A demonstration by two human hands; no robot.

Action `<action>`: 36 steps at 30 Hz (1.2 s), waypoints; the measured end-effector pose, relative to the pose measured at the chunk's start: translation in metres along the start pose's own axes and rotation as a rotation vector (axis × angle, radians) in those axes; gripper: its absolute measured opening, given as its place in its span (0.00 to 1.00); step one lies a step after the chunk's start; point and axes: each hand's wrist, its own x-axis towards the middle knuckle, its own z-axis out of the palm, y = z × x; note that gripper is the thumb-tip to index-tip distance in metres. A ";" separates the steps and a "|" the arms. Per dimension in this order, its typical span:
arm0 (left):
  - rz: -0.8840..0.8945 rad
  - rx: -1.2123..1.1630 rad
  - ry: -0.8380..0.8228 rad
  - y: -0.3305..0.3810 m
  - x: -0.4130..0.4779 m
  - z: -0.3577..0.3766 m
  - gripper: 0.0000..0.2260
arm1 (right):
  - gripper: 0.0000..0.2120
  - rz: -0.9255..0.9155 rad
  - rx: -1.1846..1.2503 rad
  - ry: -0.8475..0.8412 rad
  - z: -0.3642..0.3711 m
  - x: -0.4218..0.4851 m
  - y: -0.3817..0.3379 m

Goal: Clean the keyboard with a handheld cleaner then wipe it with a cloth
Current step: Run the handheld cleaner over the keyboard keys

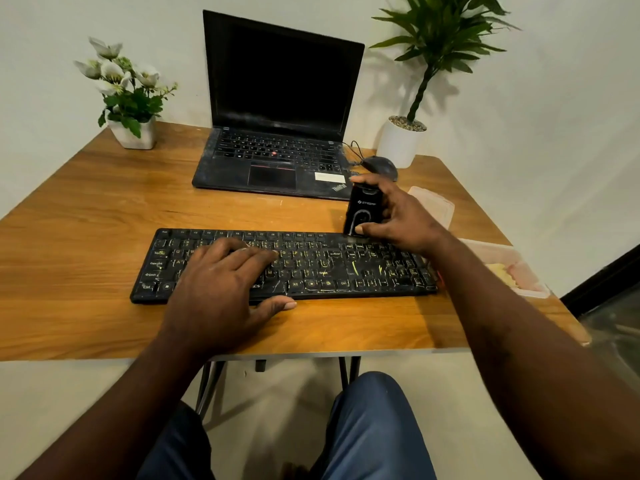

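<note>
A dusty black keyboard (pixel 311 268) with yellow-marked keys lies across the front of the wooden table (pixel 104 209). My left hand (pixel 221 285) rests flat on its left half, fingers spread over the keys, thumb at the front edge. My right hand (pixel 398 216) grips a small black handheld cleaner (pixel 362 211), held upright with its lower end at the keyboard's upper right rim. The cloth cannot be made out with certainty.
An open black laptop (pixel 277 133) stands behind the keyboard, a wired mouse (pixel 379 167) to its right. A white flower pot (pixel 133 133) is back left, a potted green plant (pixel 401 140) back right. Clear plastic containers (pixel 509 268) sit at the table's right edge.
</note>
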 end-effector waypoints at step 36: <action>-0.021 -0.011 0.010 0.001 -0.001 -0.003 0.35 | 0.40 0.030 -0.009 -0.066 -0.031 -0.007 0.011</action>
